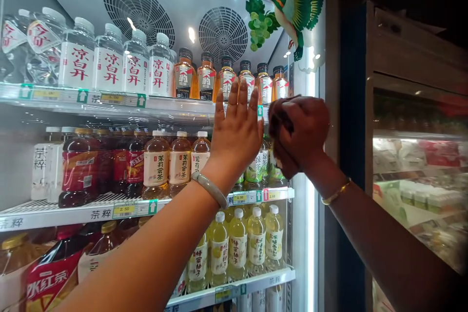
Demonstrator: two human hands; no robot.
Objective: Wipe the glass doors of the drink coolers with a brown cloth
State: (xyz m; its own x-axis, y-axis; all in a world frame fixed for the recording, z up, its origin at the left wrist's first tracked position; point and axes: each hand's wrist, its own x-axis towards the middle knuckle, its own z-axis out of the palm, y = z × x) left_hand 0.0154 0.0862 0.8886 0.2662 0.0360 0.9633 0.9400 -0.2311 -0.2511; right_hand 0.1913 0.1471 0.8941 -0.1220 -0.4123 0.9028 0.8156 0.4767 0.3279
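Observation:
My left hand (237, 129) lies flat with fingers stretched upward, at or against the glass door of a lit drinks cooler. A bracelet (209, 189) circles that wrist. My right hand (305, 124) is closed in a fist by the right side of the door; what it grips, if anything, is hidden. A dark shape like its reflection shows just left of it. A thin gold-coloured bangle (336, 192) is on the right wrist. Behind the left fingers stand amber bottles with black caps (206, 78).
Clear water bottles (109, 61) line the upper shelf. Tea bottles (156, 163) fill the middle one, and pale yellow drinks (237, 243) stand below. A bird sticker (292, 9) decorates the glass top. Another lit display case (420, 175) stands at right, beyond the door frame.

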